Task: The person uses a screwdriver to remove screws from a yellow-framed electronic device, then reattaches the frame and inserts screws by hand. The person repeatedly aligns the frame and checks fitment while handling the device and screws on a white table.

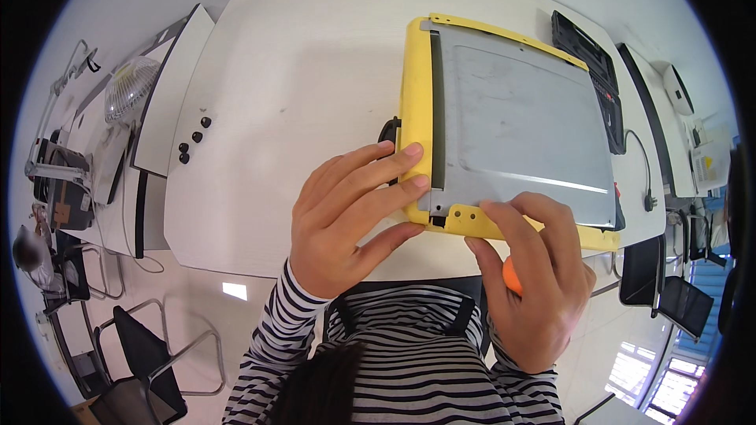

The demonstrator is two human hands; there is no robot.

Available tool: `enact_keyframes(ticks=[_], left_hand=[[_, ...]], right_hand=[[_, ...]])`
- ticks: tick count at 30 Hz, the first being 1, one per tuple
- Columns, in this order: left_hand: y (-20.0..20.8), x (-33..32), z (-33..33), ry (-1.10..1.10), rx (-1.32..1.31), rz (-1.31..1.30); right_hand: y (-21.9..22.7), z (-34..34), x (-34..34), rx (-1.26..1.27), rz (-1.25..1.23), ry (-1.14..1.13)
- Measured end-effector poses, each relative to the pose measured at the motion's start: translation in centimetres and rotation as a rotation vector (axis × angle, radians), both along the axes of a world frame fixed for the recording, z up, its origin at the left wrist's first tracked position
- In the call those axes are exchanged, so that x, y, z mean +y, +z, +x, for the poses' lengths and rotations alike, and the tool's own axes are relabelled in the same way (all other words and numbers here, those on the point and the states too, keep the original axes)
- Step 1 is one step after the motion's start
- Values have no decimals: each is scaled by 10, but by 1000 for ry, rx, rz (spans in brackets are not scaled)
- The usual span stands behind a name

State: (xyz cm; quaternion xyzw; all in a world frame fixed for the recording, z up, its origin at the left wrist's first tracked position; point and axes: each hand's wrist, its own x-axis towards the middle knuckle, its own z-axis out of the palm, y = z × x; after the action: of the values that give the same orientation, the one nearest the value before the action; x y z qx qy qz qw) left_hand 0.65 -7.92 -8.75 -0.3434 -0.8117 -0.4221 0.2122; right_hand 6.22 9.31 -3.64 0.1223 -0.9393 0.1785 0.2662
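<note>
A boxy equipment casing [520,110] lies on the table, with a flat grey metal panel framed in yellow. My left hand [346,212] grips its near left corner, fingers over the yellow side and thumb against the near edge. At the near yellow flange [465,219], which has small holes, the index finger and thumb of my right hand [543,283] rest close to the metal. A rounded orange object [512,275] is tucked inside that hand; most of it is hidden by the fingers. A black part [389,130] juts from the casing's left side.
Several small black knobs [197,137] stand on the table's left. An open black tool case [587,55] lies beyond the casing at right, near a cable with a plug [650,202]. A fan [132,88] is on the left desk. Chairs [150,362] stand below; another person [35,256] is far left.
</note>
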Motion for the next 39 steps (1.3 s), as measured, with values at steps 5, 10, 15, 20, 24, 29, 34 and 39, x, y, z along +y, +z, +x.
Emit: enact_keyframes(ticks=[5, 10, 15, 20, 24, 29, 34, 39], left_hand=[[1, -1, 0, 6, 6, -13], [1, -1, 0, 0, 0, -16], [0, -1, -1, 11, 8, -5], [-4, 1, -1, 49, 20, 8], [-3, 1, 0, 51, 14, 10], [1, 1, 0, -14, -14, 1], [-1, 2, 0, 11, -9, 1], [-5, 3, -2, 40, 15, 28]], right_hand=[[3, 2, 1, -22, 9, 0], [3, 7, 3, -23, 10, 10], [-6, 15, 7, 15, -1, 97], [-10, 19, 8, 21, 15, 97], [-12, 23, 8, 27, 32, 99], [-15, 22, 8, 85, 38, 98], [-16, 26, 7, 94, 67, 90], [-18, 31, 5, 64, 46, 67]])
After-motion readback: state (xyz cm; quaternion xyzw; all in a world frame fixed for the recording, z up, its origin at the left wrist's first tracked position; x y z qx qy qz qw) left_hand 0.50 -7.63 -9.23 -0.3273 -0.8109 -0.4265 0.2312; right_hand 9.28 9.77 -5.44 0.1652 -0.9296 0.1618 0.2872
